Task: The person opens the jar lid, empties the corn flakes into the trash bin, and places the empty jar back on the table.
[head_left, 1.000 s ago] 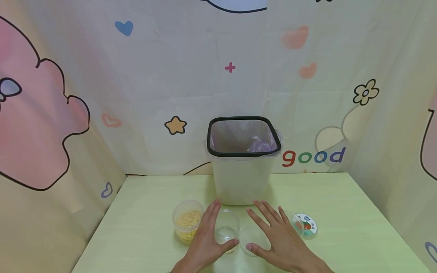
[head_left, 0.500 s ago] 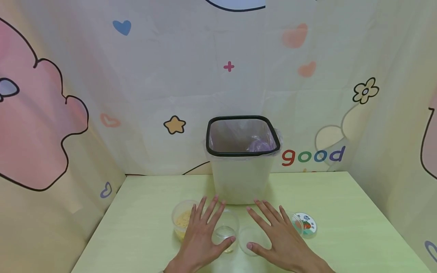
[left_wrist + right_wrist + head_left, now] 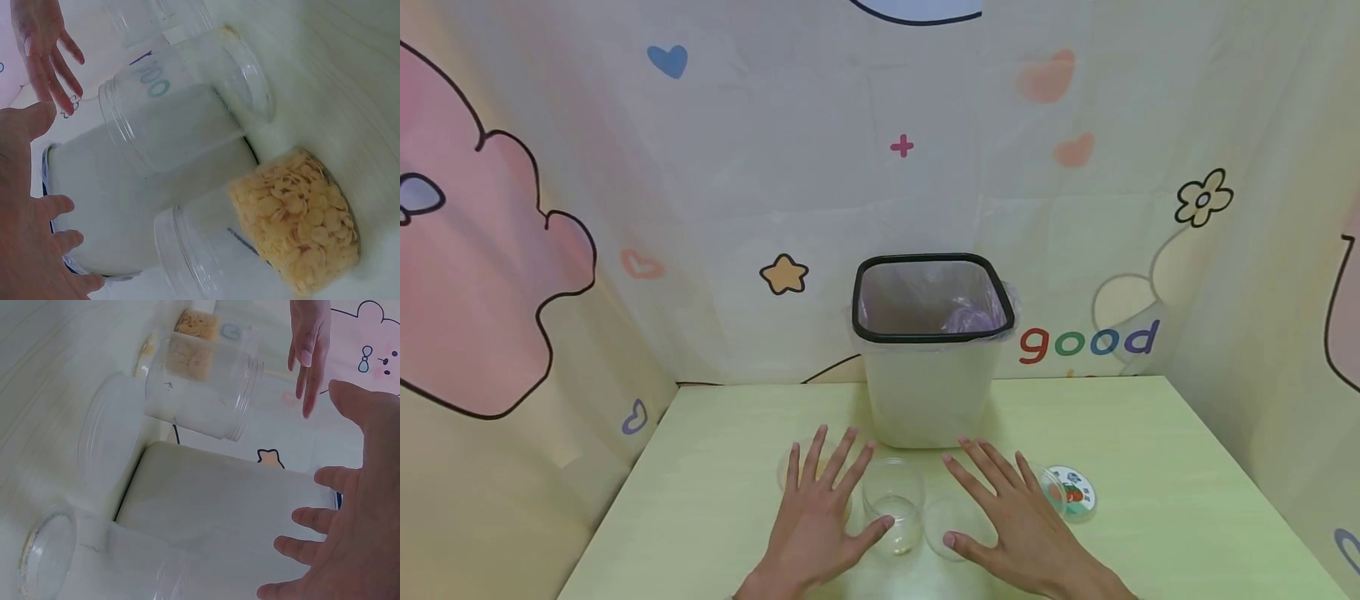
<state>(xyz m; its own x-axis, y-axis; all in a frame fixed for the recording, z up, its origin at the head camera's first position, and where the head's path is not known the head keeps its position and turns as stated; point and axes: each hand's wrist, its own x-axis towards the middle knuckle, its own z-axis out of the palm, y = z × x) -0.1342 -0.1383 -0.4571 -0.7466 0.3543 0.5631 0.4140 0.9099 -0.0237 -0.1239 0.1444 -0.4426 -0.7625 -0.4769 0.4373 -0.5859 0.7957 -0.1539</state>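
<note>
My left hand [image 3: 820, 517] hovers with spread fingers in front of a clear jar of pale yellow flakes [image 3: 297, 219], mostly hiding it in the head view. Right of it stands a clear jar [image 3: 891, 479] with a few bits at its base. A translucent round lid [image 3: 947, 533] lies between that jar and my right hand [image 3: 1022, 525], whose fingers are spread and hold nothing. Partly behind the right hand is another clear jar [image 3: 119, 556], beside a round lid with a printed picture [image 3: 1078, 493]. In the wrist views neither hand touches a jar.
A white bin [image 3: 932, 400] with a black rim and a purplish liner stands behind the jars. The pale green table [image 3: 715, 467] ends at a cartoon-printed cloth [image 3: 737, 183] at the back and sides.
My left hand has shifted left, off the middle jar and in front of the flake jar, with its fingers spreading wider. The right hand is nearly still.
</note>
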